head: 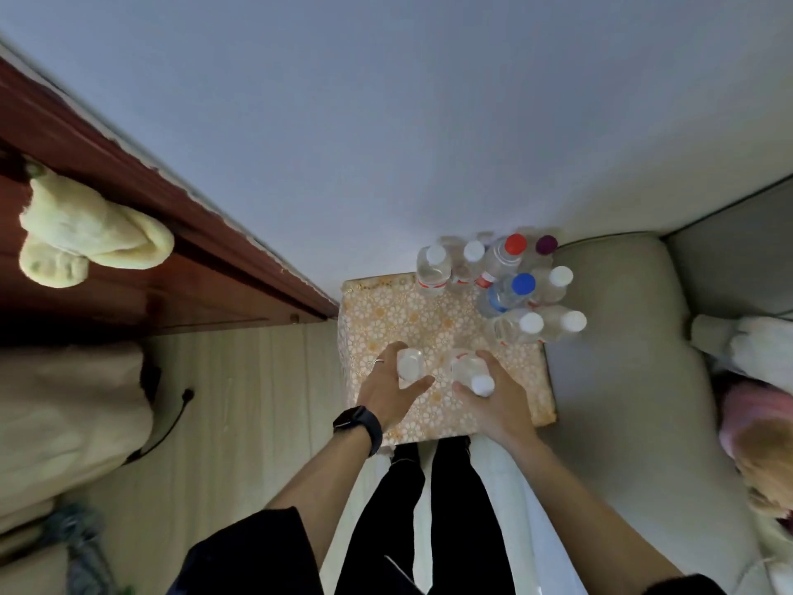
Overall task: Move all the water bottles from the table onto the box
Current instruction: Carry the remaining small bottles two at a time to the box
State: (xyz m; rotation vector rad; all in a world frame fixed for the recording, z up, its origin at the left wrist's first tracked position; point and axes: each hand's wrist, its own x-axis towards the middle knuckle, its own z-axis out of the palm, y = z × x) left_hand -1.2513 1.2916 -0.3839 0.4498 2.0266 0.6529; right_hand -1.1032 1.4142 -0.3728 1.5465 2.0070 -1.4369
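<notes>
Surface: a square floral-patterned top (394,311) in orange and white, standing against the wall; whether it is the tabletop or the box cannot be told.
Room: a plain grey-white wall (386,122) behind it, pale wood-grain floor (240,401) to the left, and a beige cushion (622,337) touching its right edge.
Left side: a dark red-brown wooden panel (107,199) with a pale yellow towel (86,234) hanging on it; a black cable (171,423) lies on the floor.
Bottles at rest: a cluster of bottles (502,285) stands upright in the far right corner of the patterned top, packed close, with white, red, blue and purple caps.
Left grip (392,390): reached out over the near part of the top, fingers and thumb curled round a clear bottle (410,363), which is blurred; a black watch (358,425) is on the wrist.
Right grip (497,401): just beside the left, wrapped round a second bottle (465,369), tilted with its white cap towards the palm.
Contact: whether either held bottle touches the top cannot be told.
</notes>
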